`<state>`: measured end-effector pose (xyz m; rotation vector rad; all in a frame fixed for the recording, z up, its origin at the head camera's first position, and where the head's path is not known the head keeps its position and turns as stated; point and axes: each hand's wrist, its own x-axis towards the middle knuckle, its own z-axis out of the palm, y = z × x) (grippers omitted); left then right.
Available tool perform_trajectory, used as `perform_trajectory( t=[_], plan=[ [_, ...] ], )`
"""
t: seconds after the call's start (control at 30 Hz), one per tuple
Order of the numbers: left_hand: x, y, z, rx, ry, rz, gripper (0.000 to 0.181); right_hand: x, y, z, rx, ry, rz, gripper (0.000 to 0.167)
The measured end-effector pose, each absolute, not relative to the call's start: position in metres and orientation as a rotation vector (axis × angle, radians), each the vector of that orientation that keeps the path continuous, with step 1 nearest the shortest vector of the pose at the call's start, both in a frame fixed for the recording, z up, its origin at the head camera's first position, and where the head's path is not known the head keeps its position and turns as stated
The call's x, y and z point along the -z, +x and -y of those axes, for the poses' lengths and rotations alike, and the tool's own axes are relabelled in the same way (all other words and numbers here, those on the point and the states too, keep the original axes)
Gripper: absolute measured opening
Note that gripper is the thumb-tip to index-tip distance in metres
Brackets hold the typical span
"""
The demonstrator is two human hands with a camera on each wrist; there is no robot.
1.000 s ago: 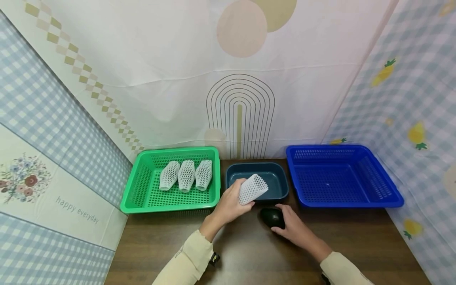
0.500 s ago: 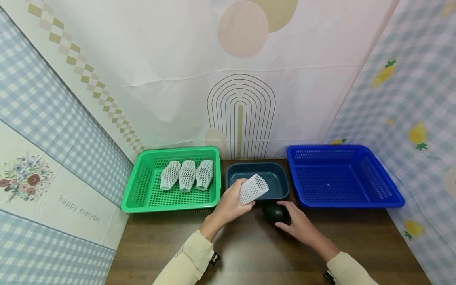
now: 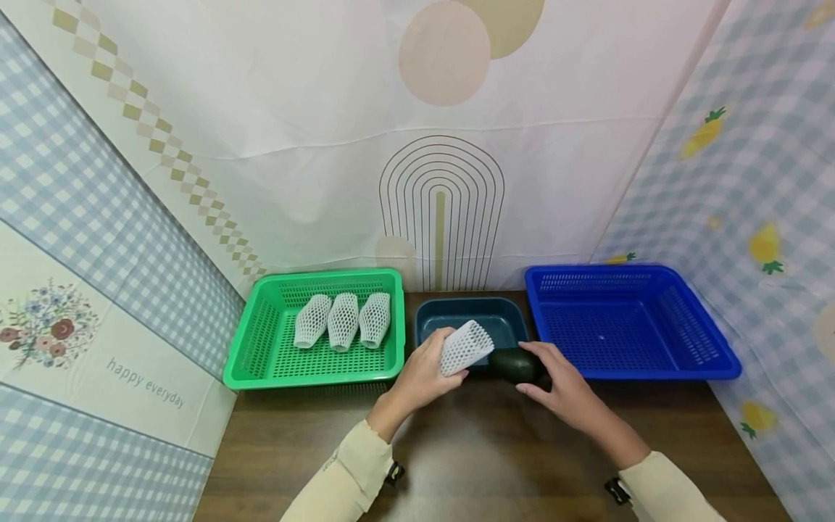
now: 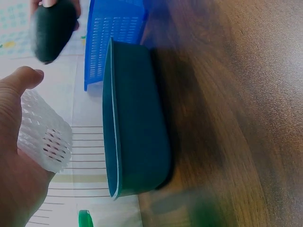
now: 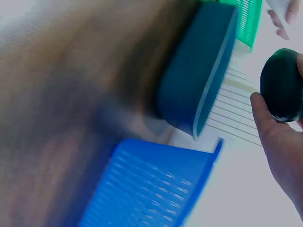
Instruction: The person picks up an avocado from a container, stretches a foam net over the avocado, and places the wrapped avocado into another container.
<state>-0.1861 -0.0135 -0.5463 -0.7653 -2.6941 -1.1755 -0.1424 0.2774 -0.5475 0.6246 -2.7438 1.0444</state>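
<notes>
A white foam net sleeve (image 3: 466, 348) is gripped by my left hand (image 3: 420, 373), its open end turned to the right. My right hand (image 3: 564, 388) holds a dark green avocado (image 3: 515, 365) by its right end, raised off the table beside the sleeve's mouth. In the left wrist view the avocado (image 4: 53, 30) hangs apart from the sleeve (image 4: 45, 135). The right wrist view has the avocado (image 5: 282, 85) between thumb and fingers. Both hands are in front of a dark teal tub (image 3: 505, 312), whose inside is partly hidden by them.
At the left, a green basket (image 3: 313, 378) holds three objects in white foam nets (image 3: 342, 322). A blue basket (image 3: 642, 373) stands to the right of the tub. The wooden table (image 3: 496, 471) runs toward me, and patterned cloth (image 3: 313, 181) hangs behind and at both sides.
My right hand has lifted the avocado from the table, moving it up and slightly right toward the level of the sleeve's mouth. The left hand with the sleeve has stayed nearly still.
</notes>
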Motion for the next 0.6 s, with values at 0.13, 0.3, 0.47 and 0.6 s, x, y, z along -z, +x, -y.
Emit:
perform_trajectory(
  t=[0.13, 0.3, 0.47, 0.6],
  plan=[
    [0.545, -0.186, 0.013, 1.173, -0.761, 2.712, 0.076, 0.533, -0.146, -0.281, -1.164, 0.561, 2.753, 0.070],
    [0.544, -0.186, 0.012, 1.150, -0.783, 2.704, 0.074, 0.517, -0.148, -0.285, -1.258, 0.505, 2.686, 0.067],
    [0.543, -0.185, 0.013, 1.103, -0.810, 2.692, 0.071, 0.501, -0.151, -0.284, -1.254, 0.551, 2.617, 0.067],
    [0.543, -0.185, 0.013, 1.011, -0.840, 2.706, 0.069, 0.491, -0.155, -0.280, -1.195, 0.623, 2.626, 0.069]
  ],
)
